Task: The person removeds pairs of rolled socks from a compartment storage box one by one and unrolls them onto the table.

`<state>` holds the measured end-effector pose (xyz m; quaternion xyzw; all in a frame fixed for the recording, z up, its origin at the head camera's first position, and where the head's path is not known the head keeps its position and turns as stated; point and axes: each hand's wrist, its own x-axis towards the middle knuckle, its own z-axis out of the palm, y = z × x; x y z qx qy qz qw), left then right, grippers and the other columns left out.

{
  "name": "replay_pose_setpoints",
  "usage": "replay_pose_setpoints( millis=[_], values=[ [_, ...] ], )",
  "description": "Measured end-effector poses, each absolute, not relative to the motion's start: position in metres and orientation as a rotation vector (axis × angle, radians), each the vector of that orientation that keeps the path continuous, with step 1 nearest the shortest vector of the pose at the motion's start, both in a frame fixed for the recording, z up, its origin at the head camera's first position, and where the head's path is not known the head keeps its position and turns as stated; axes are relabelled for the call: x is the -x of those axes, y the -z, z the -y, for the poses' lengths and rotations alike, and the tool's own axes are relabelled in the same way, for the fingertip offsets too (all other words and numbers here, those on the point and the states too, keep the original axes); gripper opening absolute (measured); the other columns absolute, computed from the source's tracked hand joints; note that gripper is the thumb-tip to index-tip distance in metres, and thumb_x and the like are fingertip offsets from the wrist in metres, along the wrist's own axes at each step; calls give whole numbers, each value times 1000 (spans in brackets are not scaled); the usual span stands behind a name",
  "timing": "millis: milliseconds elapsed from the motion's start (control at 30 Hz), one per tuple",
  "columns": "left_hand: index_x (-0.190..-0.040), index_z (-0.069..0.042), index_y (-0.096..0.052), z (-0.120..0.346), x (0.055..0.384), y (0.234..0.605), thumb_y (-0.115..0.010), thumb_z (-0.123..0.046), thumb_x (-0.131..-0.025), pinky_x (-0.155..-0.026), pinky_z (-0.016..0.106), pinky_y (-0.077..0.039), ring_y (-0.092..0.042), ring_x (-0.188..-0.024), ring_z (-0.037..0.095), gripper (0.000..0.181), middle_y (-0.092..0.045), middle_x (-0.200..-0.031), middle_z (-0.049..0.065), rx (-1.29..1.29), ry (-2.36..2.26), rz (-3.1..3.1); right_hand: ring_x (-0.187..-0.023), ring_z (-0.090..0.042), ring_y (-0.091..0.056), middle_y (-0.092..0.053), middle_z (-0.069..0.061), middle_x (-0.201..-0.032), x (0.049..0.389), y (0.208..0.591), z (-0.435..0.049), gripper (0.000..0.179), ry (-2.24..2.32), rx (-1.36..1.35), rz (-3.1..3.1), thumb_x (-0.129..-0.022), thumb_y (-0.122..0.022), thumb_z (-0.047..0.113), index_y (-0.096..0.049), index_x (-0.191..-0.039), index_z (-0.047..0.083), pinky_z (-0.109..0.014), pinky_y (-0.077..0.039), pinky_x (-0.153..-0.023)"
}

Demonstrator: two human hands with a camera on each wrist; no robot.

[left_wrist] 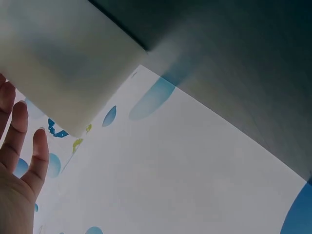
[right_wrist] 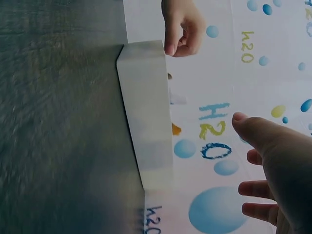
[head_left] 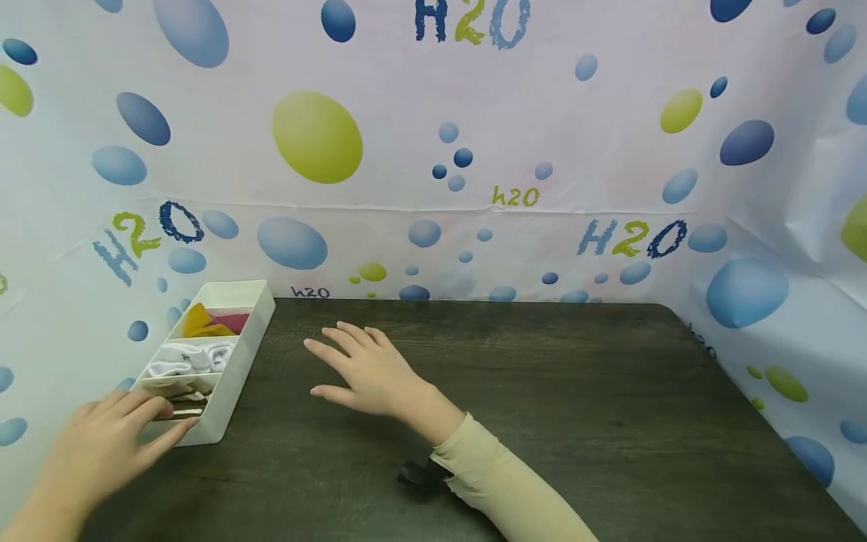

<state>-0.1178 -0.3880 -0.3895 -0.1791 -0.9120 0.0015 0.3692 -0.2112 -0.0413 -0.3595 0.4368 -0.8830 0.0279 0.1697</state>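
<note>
A white divided box [head_left: 242, 376] stands at the table's left edge. My left hand [head_left: 101, 444] is at its near end, thumb along the near rim and index finger curled over into the near compartment, pinching the wall. In the right wrist view the left hand [right_wrist: 184, 27] has thumb and index tips at the rim. Beige and brown folded pieces [head_left: 177, 388] fill the near compartment, partly hidden by the fingers. White folded cloth [head_left: 190, 358] lies in the middle one. My right hand [head_left: 369, 373] hovers right of the box, fingers spread, holding nothing.
Yellow cloth [head_left: 201, 322] and maroon cloth [head_left: 233, 322] lie farther back in the box. The dark wooden table [head_left: 542, 406] extends right. A printed sheet [head_left: 433, 150] with blue and green drops hangs behind and along both sides. A black object [head_left: 421, 476] shows beneath the right wrist.
</note>
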Motion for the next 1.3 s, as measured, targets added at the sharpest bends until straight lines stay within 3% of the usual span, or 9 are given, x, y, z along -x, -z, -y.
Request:
replay_pose_setpoints(
  millis=[133, 233, 467, 900, 1300],
  values=[
    [-64, -28, -58, 389, 116, 389, -70, -63, -74, -53, 42, -39, -53, -63, 21, 39, -58, -68, -11, 428, 12, 2382, -147, -17, -30, -38, 3, -155, 211, 363, 57, 65, -55, -1268, 2502, -97, -37, 64, -26, -154, 34, -42, -36, -114],
    [-65, -27, -58, 389, 116, 389, -69, -64, -75, -52, 41, -38, -52, -63, 20, 40, -58, -67, -12, 433, 22, 2374, -147, -16, -30, -39, 4, -155, 212, 365, 69, 65, -42, -1281, 2489, -97, -37, 64, -27, -154, 34, -41, -36, -113],
    [-63, -22, -60, 388, 121, 393, -34, -73, -92, -46, 35, -36, -50, -59, 18, 64, -57, -66, -9, 497, 15, 2269, -146, -15, -32, -41, 5, -153, 214, 368, 95, 64, -39, -1317, 2474, -97, -38, 64, -30, -152, 34, -39, -38, -111],
    [-63, -18, -60, 390, 120, 390, -33, -75, -91, -44, 34, -34, -50, -57, 21, 68, -57, -66, -5, 485, 3, 2256, -137, -11, -42, -48, 7, -144, 217, 378, 141, 57, -49, -1353, 2423, -97, -39, 63, -43, -145, 34, -32, -43, -103],
    [-64, -16, -61, 396, 113, 391, -31, -77, -90, -46, 37, -34, -52, -60, 25, 72, -58, -66, -1, 436, -18, 2278, -119, -5, -50, -52, 10, -135, 217, 391, 188, 54, -37, -1379, 2474, -96, -35, 66, -50, -139, 37, -23, -45, -90]
  ],
)
